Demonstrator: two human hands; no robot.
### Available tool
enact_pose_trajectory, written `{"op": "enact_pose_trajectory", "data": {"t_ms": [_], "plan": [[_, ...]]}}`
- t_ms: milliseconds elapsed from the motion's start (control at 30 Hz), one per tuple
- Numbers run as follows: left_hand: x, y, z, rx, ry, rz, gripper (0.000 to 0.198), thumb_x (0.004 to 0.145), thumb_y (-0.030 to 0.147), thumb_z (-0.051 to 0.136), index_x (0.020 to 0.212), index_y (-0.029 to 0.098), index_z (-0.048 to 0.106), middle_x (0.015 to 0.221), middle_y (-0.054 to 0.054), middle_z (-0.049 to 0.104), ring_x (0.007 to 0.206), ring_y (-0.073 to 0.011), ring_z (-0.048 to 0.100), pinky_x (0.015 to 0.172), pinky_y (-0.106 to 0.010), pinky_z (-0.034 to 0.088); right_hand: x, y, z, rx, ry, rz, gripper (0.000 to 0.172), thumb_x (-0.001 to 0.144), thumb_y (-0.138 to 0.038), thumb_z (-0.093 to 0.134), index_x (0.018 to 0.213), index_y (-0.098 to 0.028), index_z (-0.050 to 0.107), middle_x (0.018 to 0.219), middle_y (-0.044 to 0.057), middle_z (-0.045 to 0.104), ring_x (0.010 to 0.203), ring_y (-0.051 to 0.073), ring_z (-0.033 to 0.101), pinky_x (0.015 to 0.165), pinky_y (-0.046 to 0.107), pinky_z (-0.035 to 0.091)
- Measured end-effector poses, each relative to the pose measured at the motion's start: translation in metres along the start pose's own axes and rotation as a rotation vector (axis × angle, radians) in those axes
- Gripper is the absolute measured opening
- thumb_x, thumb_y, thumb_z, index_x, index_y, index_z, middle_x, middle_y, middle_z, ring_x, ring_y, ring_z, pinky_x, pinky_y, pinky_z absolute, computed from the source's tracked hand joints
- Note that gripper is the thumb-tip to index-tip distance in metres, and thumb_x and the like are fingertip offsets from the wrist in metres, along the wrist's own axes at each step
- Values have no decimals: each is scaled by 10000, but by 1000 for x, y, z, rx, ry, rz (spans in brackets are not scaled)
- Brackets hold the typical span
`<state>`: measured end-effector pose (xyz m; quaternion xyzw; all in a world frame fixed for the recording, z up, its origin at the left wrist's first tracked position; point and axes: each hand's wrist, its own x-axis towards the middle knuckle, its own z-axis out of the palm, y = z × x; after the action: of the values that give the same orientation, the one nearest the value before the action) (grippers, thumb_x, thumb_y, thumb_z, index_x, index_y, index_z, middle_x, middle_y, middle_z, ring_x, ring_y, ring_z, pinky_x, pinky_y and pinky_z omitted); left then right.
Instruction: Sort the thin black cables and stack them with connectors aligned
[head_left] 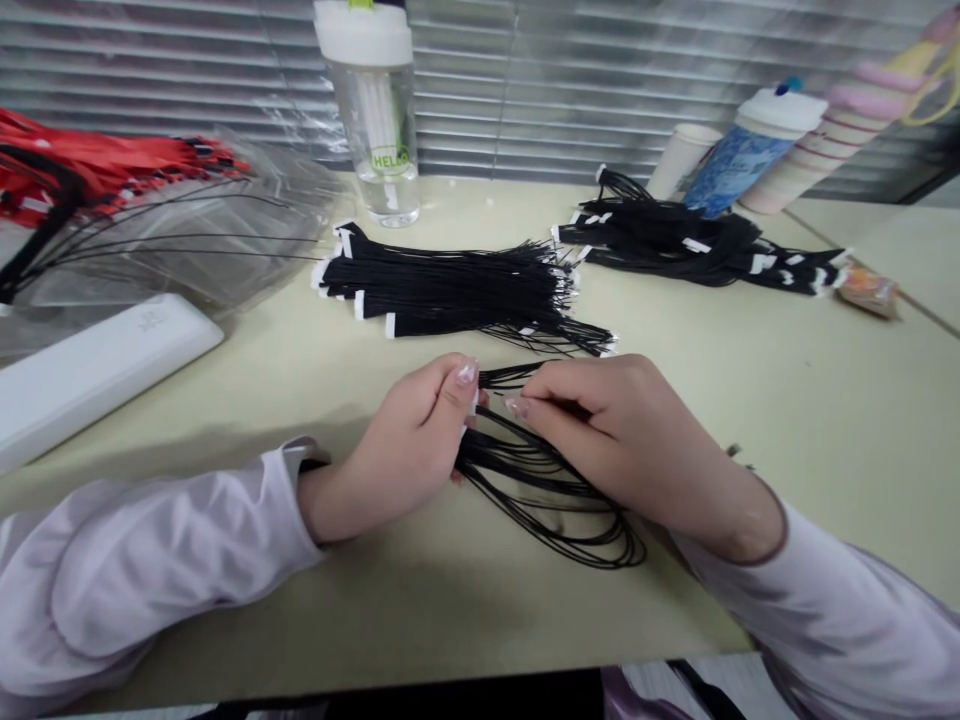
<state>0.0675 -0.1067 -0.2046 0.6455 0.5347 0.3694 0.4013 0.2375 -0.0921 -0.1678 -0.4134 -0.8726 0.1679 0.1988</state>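
Near the middle of the table, my left hand [412,430] is closed around the white-connector end of a black wire harness [555,480], its thumb on top. Loops of the harness hang down and to the right, below my right hand. My right hand [615,420] is closed, thumb and forefinger pinching a thin black wire close to the connector. Most of the white connector is covered by my left fingers. Just beyond my hands lies a flat bundle of black wire harnesses [450,285] with white connectors at its left end.
Another pile of black harnesses [667,240] lies back right, near a blue tumbler [754,150] and a white cup [682,160]. A clear water bottle [375,120] stands by the blinds. At left are red wires [112,165], plastic bags [247,220] and a long white case [105,370].
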Motion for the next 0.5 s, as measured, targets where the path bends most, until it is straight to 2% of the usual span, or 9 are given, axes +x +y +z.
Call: {"op": "enact_pose_trajectory", "data": {"t_ms": [300, 433, 500], "plan": [[-1, 2, 1, 22, -34, 18, 337, 886, 414, 278, 674, 173, 381, 594, 21, 392, 483, -73, 430, 382, -153, 404, 2, -2, 2, -3, -15, 4, 256, 840, -240, 447, 625, -150, 554, 540, -39, 475, 506, 50, 353, 541, 211, 268], [0, 3, 0, 70, -32, 53, 314, 890, 373, 291, 675, 170, 396, 605, 21, 417, 501, -77, 430, 432, -173, 400, 1, -5, 9, -19, 94, 37, 293, 844, -252, 435, 585, -139, 513, 535, -26, 453, 517, 58, 351, 537, 216, 264], [0, 5, -1, 124, -13, 96, 306, 891, 334, 305, 653, 166, 396, 593, 22, 420, 519, -80, 419, 477, -183, 393, 1, -7, 13, -19, 92, 32, 278, 839, -241, 438, 596, -138, 525, 552, -22, 472, 530, 60, 370, 542, 213, 270]]}}
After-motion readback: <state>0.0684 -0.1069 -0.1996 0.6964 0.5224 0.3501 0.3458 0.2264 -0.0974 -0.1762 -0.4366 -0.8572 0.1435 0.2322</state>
